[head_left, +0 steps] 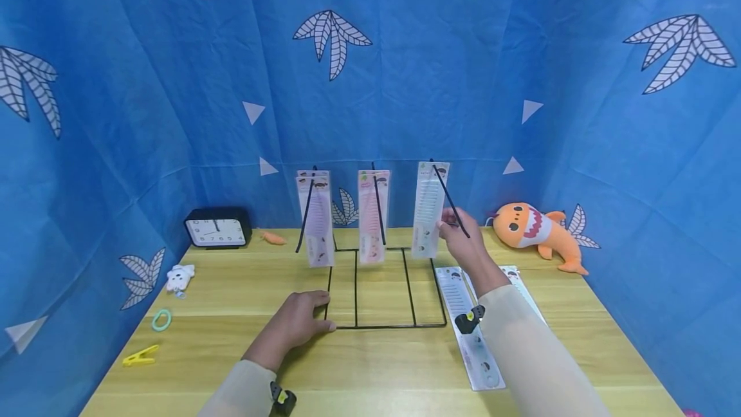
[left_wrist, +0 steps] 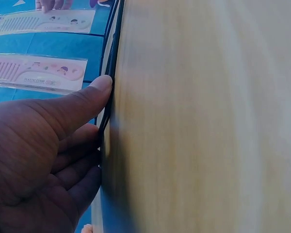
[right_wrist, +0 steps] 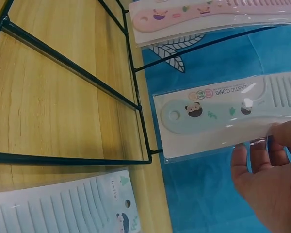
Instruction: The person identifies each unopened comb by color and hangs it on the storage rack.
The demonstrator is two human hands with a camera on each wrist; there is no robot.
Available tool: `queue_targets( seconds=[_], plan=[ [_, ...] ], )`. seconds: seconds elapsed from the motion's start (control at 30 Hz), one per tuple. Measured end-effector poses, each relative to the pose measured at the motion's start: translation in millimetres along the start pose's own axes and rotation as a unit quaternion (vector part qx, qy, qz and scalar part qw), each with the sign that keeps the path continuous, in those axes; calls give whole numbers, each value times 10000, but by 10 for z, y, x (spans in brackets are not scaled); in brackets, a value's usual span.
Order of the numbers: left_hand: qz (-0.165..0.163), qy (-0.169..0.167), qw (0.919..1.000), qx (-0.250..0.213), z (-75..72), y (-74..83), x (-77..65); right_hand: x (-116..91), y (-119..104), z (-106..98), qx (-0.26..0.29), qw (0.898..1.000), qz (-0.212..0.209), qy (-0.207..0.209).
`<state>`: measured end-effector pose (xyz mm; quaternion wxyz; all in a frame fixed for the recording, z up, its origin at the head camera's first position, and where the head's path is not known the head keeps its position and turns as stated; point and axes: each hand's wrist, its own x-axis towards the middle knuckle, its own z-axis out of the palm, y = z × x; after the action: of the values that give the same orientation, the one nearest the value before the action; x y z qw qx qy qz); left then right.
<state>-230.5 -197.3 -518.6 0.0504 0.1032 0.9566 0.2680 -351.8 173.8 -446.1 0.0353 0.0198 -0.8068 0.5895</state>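
Pale-green plastic shows through the film of the comb pack point(head_left: 427, 211) at the right, which hangs upright on the right prong point(head_left: 450, 201) of the black wire rack point(right_wrist: 72, 158); the right hand point(head_left: 466, 250) pinches its right edge, below mid-height, so that grip is closed on the pack. The left hand point(head_left: 298, 317) holds the rack's near-left corner, thumb at the near rail and fingers at the left rail. Left of the green one, a pink pack point(head_left: 369, 224) hangs on the middle prong, and purple packs point(head_left: 317, 224) hang on the left prong; near right, a flat pack point(head_left: 477, 356) lies on the worktop point(head_left: 220, 301), and a second pack point(head_left: 523, 285) shows partly from behind the right sleeve point(head_left: 515, 320).

The green pack should be very light; its card backing looks fairly stiff, though thin enough to bend at a corner; the glossy film will probably be slippery; the comb's teeth seem the most fragile part. A hold on the long edges, beside the comb's solid handle, looks best; squeezing across the teeth or tugging near the hanging hole would risk damage.
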Motion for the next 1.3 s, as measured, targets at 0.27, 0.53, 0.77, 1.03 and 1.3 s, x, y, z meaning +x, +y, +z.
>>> queue_targets(
  seconds=[0.27,0.53,0.77,1.03,1.3],
  plan=[
    [-44,-2,10000,-33,-1,5,-12,53,0,44,122,9999,-62,69],
    [39,51,10000,-39,-10,20,-18,42,-9,50,186,9998,34,113],
    [-71,-3,10000,-45,-9,26,-14,12,52,-32,-194,9996,-189,65],
    [-8,45,10000,9,-18,31,-33,-216,119,-480,-1071,9941,-197,-31],
    [-14,46,10000,-8,-12,42,-30,-760,302,-1147,-1736,9839,217,-373]
  ],
)
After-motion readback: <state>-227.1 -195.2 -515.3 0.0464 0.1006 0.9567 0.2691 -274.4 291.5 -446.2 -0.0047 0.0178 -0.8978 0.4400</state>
